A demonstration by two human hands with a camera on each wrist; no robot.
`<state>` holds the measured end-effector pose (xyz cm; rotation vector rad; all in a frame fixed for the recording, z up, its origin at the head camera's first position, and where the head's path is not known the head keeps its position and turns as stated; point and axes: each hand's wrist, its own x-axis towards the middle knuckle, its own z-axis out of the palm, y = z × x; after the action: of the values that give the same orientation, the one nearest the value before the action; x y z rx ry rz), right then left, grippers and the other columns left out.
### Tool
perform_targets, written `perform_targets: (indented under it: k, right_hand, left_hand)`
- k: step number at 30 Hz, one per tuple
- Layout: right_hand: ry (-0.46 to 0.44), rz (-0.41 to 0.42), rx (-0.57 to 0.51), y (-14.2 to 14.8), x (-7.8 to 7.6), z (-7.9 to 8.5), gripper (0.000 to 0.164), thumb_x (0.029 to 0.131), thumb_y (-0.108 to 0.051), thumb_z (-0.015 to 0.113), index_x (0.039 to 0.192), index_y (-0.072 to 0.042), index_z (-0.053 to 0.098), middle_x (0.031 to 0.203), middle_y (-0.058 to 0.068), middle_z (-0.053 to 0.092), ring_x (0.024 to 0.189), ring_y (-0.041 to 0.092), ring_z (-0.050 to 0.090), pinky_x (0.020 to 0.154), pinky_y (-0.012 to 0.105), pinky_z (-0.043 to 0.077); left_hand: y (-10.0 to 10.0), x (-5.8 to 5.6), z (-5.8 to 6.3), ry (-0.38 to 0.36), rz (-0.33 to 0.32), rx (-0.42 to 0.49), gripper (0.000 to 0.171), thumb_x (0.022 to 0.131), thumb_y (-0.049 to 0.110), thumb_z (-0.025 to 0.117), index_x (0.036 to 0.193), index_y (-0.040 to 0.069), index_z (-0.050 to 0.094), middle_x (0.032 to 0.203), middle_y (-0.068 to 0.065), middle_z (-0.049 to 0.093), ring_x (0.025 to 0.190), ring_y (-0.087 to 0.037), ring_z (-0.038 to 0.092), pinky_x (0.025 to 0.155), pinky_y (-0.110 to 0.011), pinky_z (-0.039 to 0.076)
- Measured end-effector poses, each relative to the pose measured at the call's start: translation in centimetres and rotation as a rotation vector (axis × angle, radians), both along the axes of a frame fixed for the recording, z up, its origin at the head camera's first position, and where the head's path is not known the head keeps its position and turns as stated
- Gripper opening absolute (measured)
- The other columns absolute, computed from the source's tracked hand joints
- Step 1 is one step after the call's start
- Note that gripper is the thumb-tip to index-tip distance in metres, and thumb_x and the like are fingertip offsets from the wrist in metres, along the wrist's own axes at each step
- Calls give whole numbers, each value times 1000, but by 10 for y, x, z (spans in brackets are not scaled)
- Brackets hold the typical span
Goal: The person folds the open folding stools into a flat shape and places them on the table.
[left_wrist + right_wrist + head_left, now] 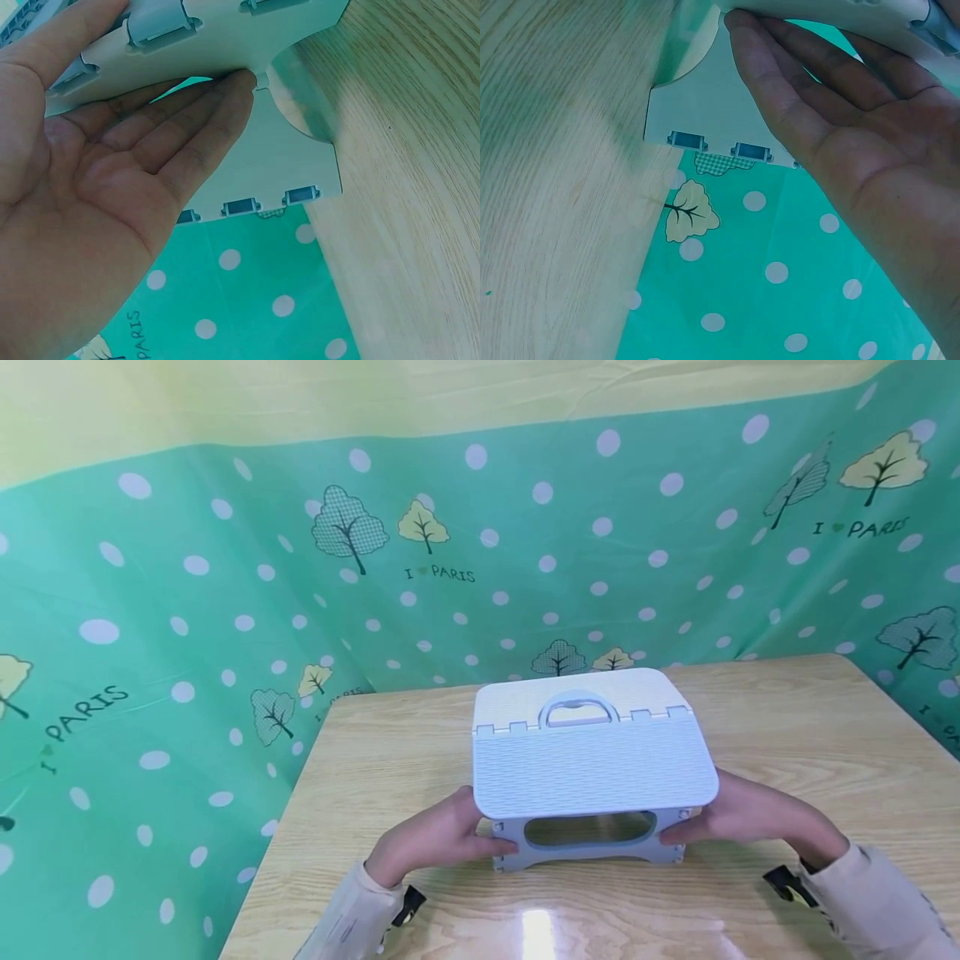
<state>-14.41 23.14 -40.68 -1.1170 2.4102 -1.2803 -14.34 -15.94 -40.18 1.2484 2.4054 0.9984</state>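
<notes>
A pale blue and white folding step stool stands upright on the table in the head view, its ribbed top tilted toward the camera and its carry handle lying along the hinge line. My left hand grips the stool's left side, thumb across the front leg panel. At the right side, my right hand holds it the same way, its thumb on the front panel beside the oval opening. Both wrist views show fingers reaching in between the leg panels. In the head view the top hides most fingers.
The wooden table extends around the stool on all sides. Behind it and to the left hangs a green curtain with white dots and printed trees. A glare patch shines on the table in front.
</notes>
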Motion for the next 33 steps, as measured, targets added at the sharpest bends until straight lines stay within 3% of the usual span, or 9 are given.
perform_targets:
  k: [12,19,27,33]
  right_hand:
    - [9,12,1,0,0,1,108,80,-25,85,159,-18,12,147,13,36,127,-1,38,98,24,43]
    - [25,35,-14,1,-2,-1,108,80,-23,84,159,-15,11,148,-7,35,127,-1,38,98,22,42]
    - [-11,19,-8,2,-2,-3,109,80,-24,85,159,-18,10,147,17,36,127,-2,38,98,24,43]
    - [-10,13,-8,1,-2,-2,109,80,-24,85,159,-18,10,146,16,37,127,-3,38,98,24,42]
  left_hand:
    - [1,1,0,-10,-24,41,83,88,14,77,154,29,30,152,7,40,133,-12,45,110,-33,41]
    - [2,0,0,-34,-19,44,79,89,13,76,153,29,33,149,6,44,131,-12,47,108,-32,42]
    - [1,-1,-2,-47,-11,27,79,89,15,76,153,31,32,150,8,42,133,-11,45,110,-32,41]
    - [1,-1,-1,-40,-13,21,79,89,15,76,153,31,32,151,8,41,133,-11,45,110,-32,41]
